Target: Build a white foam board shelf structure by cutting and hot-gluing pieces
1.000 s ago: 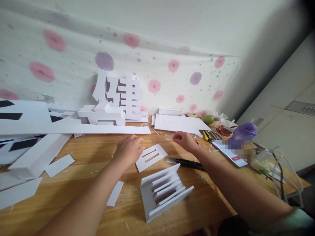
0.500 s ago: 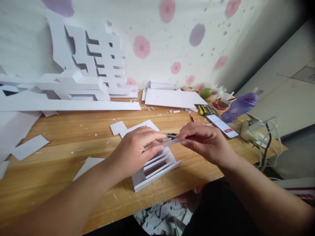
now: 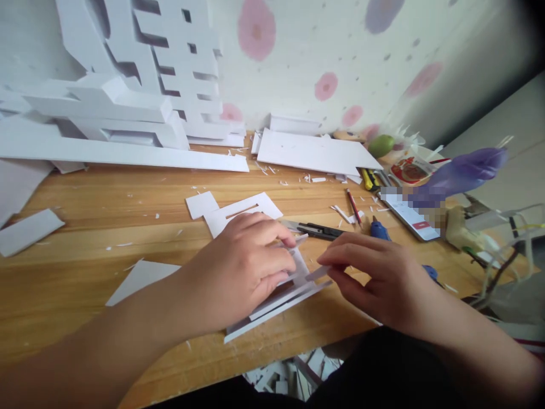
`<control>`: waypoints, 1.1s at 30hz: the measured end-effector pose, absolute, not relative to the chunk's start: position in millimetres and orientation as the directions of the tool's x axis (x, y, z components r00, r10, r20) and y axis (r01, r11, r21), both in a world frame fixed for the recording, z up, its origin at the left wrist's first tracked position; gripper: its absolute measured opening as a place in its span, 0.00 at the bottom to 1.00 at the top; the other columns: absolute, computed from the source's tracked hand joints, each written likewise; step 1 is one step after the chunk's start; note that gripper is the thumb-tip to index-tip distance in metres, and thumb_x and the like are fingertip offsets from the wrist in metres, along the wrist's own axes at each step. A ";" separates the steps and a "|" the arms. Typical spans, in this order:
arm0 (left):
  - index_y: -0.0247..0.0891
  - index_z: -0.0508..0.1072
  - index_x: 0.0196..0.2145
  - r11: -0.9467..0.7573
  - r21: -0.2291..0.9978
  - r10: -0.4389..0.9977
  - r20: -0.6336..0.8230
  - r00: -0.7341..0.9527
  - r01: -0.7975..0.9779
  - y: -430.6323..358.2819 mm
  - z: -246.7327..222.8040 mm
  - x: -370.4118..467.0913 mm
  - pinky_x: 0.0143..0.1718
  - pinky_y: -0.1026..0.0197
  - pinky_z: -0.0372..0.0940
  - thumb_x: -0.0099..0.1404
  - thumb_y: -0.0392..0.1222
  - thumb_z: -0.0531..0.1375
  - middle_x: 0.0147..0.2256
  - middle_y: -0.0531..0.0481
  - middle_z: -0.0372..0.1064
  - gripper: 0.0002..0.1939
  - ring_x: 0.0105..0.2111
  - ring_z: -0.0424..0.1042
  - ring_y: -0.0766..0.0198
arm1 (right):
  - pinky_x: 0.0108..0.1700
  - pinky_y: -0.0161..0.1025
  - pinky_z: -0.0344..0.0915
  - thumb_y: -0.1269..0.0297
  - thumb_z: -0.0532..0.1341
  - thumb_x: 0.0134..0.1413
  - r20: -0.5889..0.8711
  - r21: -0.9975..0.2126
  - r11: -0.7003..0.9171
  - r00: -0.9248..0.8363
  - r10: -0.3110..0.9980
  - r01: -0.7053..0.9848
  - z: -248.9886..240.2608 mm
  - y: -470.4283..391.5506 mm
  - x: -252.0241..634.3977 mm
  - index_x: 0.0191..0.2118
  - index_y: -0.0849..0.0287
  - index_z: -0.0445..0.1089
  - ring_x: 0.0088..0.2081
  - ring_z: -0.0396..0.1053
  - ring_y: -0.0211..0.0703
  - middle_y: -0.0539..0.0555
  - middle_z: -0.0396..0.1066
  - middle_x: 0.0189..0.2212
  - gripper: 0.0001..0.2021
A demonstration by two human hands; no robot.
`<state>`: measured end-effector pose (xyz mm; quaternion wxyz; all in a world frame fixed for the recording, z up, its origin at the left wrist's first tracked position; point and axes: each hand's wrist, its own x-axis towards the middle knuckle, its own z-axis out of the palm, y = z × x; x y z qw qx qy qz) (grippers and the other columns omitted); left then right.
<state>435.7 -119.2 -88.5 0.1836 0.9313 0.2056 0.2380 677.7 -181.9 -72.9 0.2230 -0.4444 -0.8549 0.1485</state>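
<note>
A white foam board piece with raised parallel strips [image 3: 276,309] lies near the table's front edge. My left hand [image 3: 251,267] rests over it with fingers curled around one of its strips; the fingertips partly hide the contact. To the right, my right hand [image 3: 366,272] pinches the end of a narrow white strip [image 3: 318,274] between thumb and fingers, at the right side of the piece. Just beyond the hands lies a black utility knife [image 3: 319,230] with its blade out. A white board with a narrow slot [image 3: 217,218] lies behind my left hand.
Large white cut-out shapes [image 3: 145,108] stand at the back left. At the right are a red pencil [image 3: 353,209], a blue-handled tool [image 3: 378,229], a phone [image 3: 411,217] and a yellow cutter [image 3: 369,179]. A flat white board [image 3: 313,152] lies at the back. Scraps fill a bin [image 3: 293,375] below.
My hands have moved apart; the left has come down onto the white piece, and the right holds the strip lower, by its right side. The view has shifted, showing more of the knife.
</note>
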 end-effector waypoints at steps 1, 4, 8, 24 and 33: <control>0.42 0.78 0.35 -0.848 0.437 0.470 0.355 0.808 0.301 -120.1 -88.3 435.4 0.55 0.50 0.58 0.67 0.34 0.56 0.46 0.49 0.71 0.10 0.49 0.67 0.58 | 0.37 0.30 0.64 0.75 0.58 0.60 0.239 -0.460 0.551 -0.501 0.832 0.697 -74.7 -181.6 675.0 0.40 0.56 0.67 0.35 0.69 0.34 0.50 0.70 0.35 0.07; 0.42 0.76 0.35 -0.849 0.422 0.466 0.316 0.826 0.317 -122.4 -87.8 435.0 0.55 0.49 0.57 0.68 0.36 0.56 0.48 0.50 0.69 0.09 0.50 0.65 0.57 | 0.34 0.28 0.63 0.76 0.58 0.59 0.217 -0.506 0.515 -0.476 0.852 0.692 -78.3 -179.2 668.2 0.39 0.56 0.67 0.32 0.67 0.31 0.48 0.69 0.32 0.07; 0.42 0.75 0.36 -0.844 0.421 0.477 0.300 0.826 0.334 -123.4 -87.8 436.3 0.57 0.47 0.56 0.66 0.37 0.59 0.47 0.50 0.69 0.04 0.50 0.65 0.55 | 0.33 0.28 0.63 0.74 0.59 0.60 0.128 -0.558 0.479 -0.500 0.856 0.677 -79.5 -174.5 664.7 0.37 0.57 0.68 0.31 0.67 0.31 0.48 0.70 0.31 0.05; 0.44 0.76 0.30 -0.781 0.549 0.503 0.267 0.822 0.299 -117.5 -85.8 439.3 0.50 0.55 0.62 0.67 0.33 0.52 0.42 0.52 0.73 0.15 0.41 0.70 0.59 | 0.36 0.29 0.64 0.70 0.58 0.63 -0.020 -0.627 0.438 -0.576 0.817 0.644 -72.4 -170.5 671.9 0.42 0.55 0.70 0.35 0.69 0.32 0.48 0.72 0.35 0.05; 0.47 0.77 0.33 -0.758 0.571 0.517 0.231 0.824 0.315 -117.0 -87.3 436.8 0.55 0.52 0.60 0.67 0.33 0.52 0.45 0.52 0.72 0.15 0.45 0.69 0.57 | 0.33 0.32 0.66 0.70 0.59 0.62 0.053 -0.578 0.485 -0.564 0.824 0.656 -73.9 -170.1 670.6 0.40 0.56 0.72 0.33 0.71 0.38 0.53 0.74 0.34 0.05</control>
